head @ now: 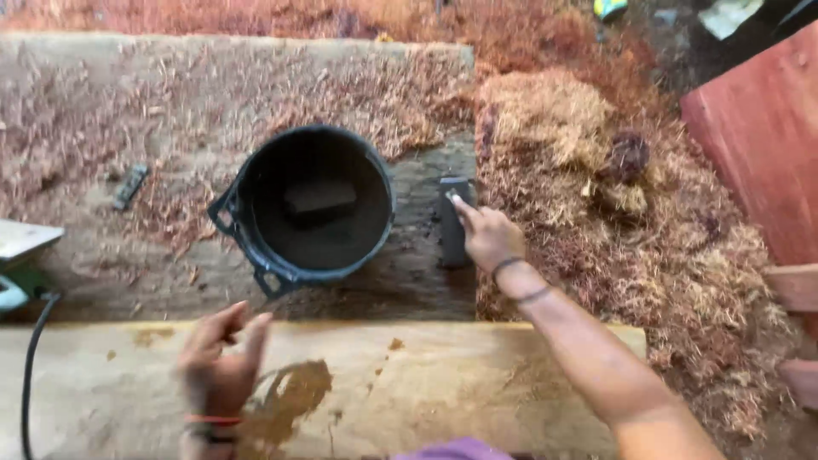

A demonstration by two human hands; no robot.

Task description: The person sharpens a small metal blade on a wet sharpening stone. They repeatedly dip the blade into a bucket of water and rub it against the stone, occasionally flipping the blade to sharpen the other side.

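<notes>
Reaching right hand (487, 238) to dark block (453, 223) at bucket's (311, 204) 3 o'clock, fingertips touching, not yet clamped. Best grip both long edges. Left hand (220, 362) blurred, loosely open.

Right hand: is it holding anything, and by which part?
The right hand has its fingers on the upper end of the dark rectangular block; a full grasp cannot be told. The left hand holds nothing.

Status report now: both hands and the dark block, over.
Right hand on dark block, grip unclear. Left hand blurred, empty, above plank. Black bucket beside block.
</notes>
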